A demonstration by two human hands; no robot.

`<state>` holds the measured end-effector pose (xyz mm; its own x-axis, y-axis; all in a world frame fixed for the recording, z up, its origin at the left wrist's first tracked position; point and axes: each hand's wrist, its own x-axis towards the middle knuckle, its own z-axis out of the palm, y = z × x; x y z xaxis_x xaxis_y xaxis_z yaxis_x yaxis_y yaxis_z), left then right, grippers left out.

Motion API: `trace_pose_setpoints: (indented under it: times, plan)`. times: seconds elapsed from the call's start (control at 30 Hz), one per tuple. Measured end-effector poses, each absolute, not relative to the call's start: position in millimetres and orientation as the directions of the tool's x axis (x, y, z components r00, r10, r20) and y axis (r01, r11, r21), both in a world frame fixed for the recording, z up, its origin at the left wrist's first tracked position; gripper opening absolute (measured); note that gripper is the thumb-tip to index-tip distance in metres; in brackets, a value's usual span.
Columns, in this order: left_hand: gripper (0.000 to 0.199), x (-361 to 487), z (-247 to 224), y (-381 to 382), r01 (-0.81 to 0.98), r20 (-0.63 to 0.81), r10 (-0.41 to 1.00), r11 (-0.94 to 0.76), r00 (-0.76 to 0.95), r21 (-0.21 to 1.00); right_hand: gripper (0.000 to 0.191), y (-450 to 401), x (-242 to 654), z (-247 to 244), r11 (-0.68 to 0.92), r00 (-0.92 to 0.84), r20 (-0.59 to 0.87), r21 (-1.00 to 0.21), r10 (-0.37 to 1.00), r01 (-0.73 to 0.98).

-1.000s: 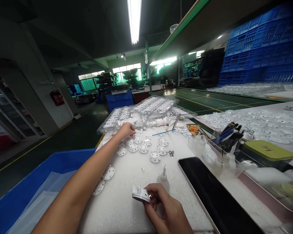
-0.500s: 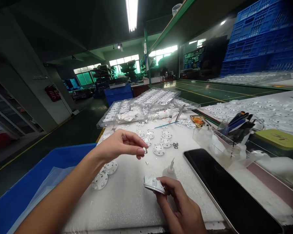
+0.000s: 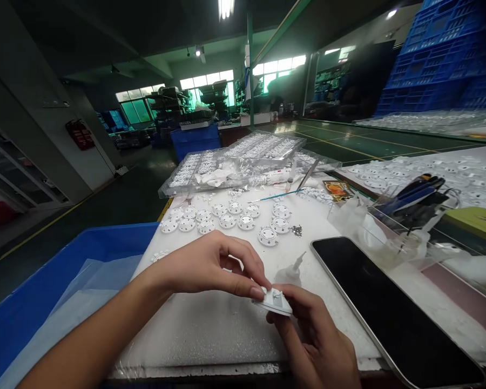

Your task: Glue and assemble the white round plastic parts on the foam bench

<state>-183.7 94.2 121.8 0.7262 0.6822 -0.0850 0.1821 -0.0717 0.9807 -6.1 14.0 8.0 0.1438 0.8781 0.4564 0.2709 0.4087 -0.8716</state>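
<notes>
My right hand (image 3: 318,337) grips a round white plastic part (image 3: 274,303) by its right edge, tilted above the white work surface (image 3: 202,335). My left hand (image 3: 227,267) is closed in a pinch, its thumb and fingertips touching the top left of that part. The small white piece it was pinching is mostly hidden by the fingertips. Close behind my right hand stands a translucent squeeze bottle (image 3: 290,274) with a narrow tip. Beyond both hands several similar round parts (image 3: 246,222) lie in groups, with a small pile of dark metal bits (image 3: 296,231) beside them.
To the right lie a large black phone (image 3: 389,308) and a clear bin (image 3: 413,243) with bottles and pliers. A blue crate (image 3: 117,237) flanks the left side. Filled plastic trays (image 3: 202,167), a thin blue brush (image 3: 275,196) and tweezers (image 3: 308,175) lie at the back.
My left hand has moved down and right with the small white piece, reaching the round part. My right hand has shifted slightly right. The camera view has tilted a little downward.
</notes>
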Motion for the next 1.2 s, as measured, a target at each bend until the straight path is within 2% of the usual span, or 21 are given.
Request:
trace_pose_setpoints:
  times: [0.1, 0.3, 0.47, 0.6, 0.73, 0.8, 0.9, 0.97, 1.03, 1.1, 1.17, 1.2]
  plan:
    - [0.013, -183.3, 120.0, 91.5, 0.179, -0.06, 0.692, -0.101, 0.72, 0.979, 0.015, 12.4, -6.6, 10.1, 0.349, 0.166, 0.389, -0.91, 0.906, 0.224]
    - [0.028, -177.4, 117.9, 83.6, 0.194, 0.091, 0.663, -0.343, 0.743, 0.919, 0.015, 8.0, -13.2, 19.6, 0.239, 0.234, 0.234, -0.971, 0.944, 0.007]
    - [0.019, -169.6, 110.9, 73.8, 0.239, 0.269, 0.673, -0.562, 0.689, 0.792, 0.015, 8.2, -13.9, 21.8, 0.227, 0.212, 0.212, -0.973, 0.954, -0.05]
    - [0.025, -169.0, 105.0, 69.9, 0.263, 0.382, 0.651, -0.672, 0.656, 0.693, 0.022, 7.7, -14.2, 21.6, 0.255, 0.229, 0.258, -0.966, 0.939, 0.044]
    - [0.021, -173.7, 103.5, 69.8, 0.292, 0.465, 0.599, -0.765, 0.652, 0.575, 0.036, 8.0, -6.8, 23.8, 0.395, 0.396, 0.426, -0.904, 0.813, 0.162]
    - [0.017, -176.0, 104.1, 70.3, 0.305, 0.494, 0.566, -0.803, 0.66, 0.512, 0.037, 12.3, 3.0, 24.8, 0.396, 0.401, 0.499, -0.863, 0.768, 0.314]
    - [0.02, -178.4, 105.6, 71.0, 0.317, 0.518, 0.551, -0.822, 0.654, 0.474, 0.045, 24.7, 19.3, 25.0, 0.298, 0.257, 0.551, -0.721, 0.794, 0.626]
    - [0.022, -179.3, 106.3, 71.6, 0.317, 0.528, 0.577, -0.804, 0.623, 0.504, 0.048, 34.6, 26.7, 24.0, 0.263, 0.152, 0.537, -0.617, 0.83, 0.742]
    - [0.024, -179.6, 106.3, 72.6, 0.304, 0.512, 0.659, -0.73, 0.551, 0.612, 0.04, 43.1, 30.0, 23.0, 0.272, 0.07, 0.497, -0.582, 0.865, 0.766]
    - [0.022, -178.9, 105.4, 74.3, 0.257, 0.408, 0.796, -0.551, 0.446, 0.794, 0.03, 48.4, 30.5, 23.2, 0.315, 0.009, 0.46, -0.624, 0.888, 0.715]
    - [0.019, -177.0, 103.7, 76.6, 0.152, 0.227, 0.907, -0.296, 0.354, 0.943, 0.023, 49.8, 29.8, 25.7, 0.364, 0.006, 0.443, -0.744, 0.896, 0.561]
    - [0.019, -175.7, 102.6, 78.0, 0.088, 0.138, 0.936, -0.175, 0.324, 0.981, 0.02, 49.2, 29.2, 27.9, 0.379, 0.03, 0.443, -0.799, 0.896, 0.467]
